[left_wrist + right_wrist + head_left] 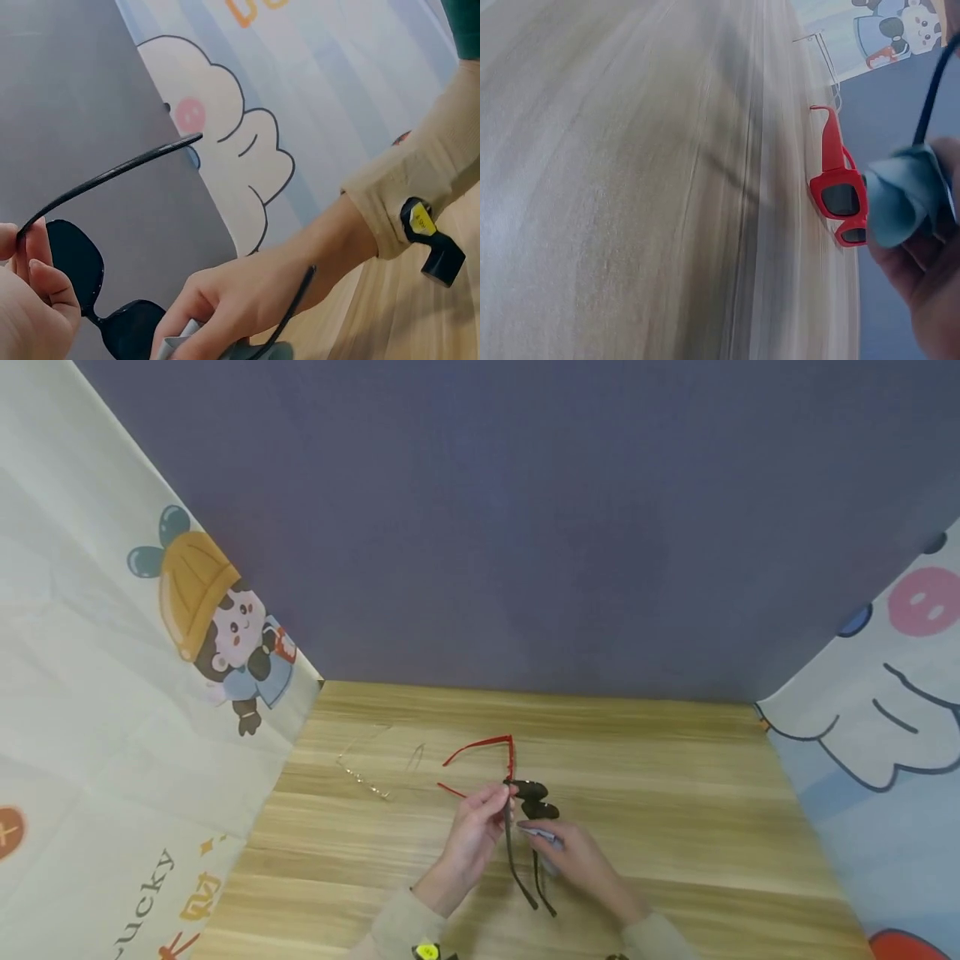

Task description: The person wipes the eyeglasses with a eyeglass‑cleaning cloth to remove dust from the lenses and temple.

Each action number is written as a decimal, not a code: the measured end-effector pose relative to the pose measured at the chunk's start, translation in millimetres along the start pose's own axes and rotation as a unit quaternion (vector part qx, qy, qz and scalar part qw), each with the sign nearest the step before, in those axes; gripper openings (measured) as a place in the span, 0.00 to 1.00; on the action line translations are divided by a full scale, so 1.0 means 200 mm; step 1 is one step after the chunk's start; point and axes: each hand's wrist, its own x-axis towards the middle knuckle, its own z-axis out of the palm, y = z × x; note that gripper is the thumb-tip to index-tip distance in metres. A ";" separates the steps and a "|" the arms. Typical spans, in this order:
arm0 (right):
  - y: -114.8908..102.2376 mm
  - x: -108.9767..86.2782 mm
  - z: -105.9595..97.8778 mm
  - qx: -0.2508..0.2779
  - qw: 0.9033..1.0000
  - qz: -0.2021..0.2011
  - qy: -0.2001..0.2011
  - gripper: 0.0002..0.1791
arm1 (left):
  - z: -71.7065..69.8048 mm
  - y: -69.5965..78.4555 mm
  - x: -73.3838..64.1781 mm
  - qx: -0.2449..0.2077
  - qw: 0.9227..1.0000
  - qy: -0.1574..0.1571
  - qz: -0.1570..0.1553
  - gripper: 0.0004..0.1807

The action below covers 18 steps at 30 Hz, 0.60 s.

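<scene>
A pair of black sunglasses (532, 791) is held up over the wooden table. My left hand (476, 834) pinches it near the hinge of one temple, and both temples point down toward me. In the left wrist view the dark lenses (76, 260) face away beyond the fingers. My right hand (587, 862) grips a bluish-grey cloth (907, 194) close to the other lens and temple. Red-framed sunglasses (838, 196) lie on the table just behind my left hand, their temples spread. Exactly where the cloth touches the black pair is hidden by my fingers.
Thin wire-rimmed eyeglasses (362, 779) lie at the left of the wooden table (675, 827). A dark grey panel (525, 527) stands along the back edge. Printed cloths hang at the left (82, 610) and right sides.
</scene>
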 end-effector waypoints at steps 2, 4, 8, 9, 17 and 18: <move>0.00 0.01 0.01 -0.013 0.999 0.001 0.037 0.12 | 0.00 0.00 0.00 -0.003 1.000 -0.003 0.000 0.09; 0.00 0.01 0.02 -0.023 0.997 0.005 0.067 0.12 | 0.00 0.00 -0.01 -0.005 1.000 -0.002 0.003 0.09; -0.02 0.01 0.04 0.000 0.994 0.047 0.100 0.13 | 0.00 0.00 -0.01 -0.015 1.000 0.003 0.008 0.09; -0.02 0.01 0.05 0.013 0.992 0.062 0.107 0.12 | 0.00 0.00 -0.01 -0.018 1.000 0.005 0.008 0.10; -0.04 0.00 0.12 0.164 0.947 0.206 0.187 0.13 | -0.01 0.00 0.01 -0.012 1.000 0.015 0.023 0.10; -0.05 0.00 0.13 0.176 0.941 0.215 0.193 0.13 | -0.01 0.00 0.01 -0.007 0.999 0.018 0.028 0.10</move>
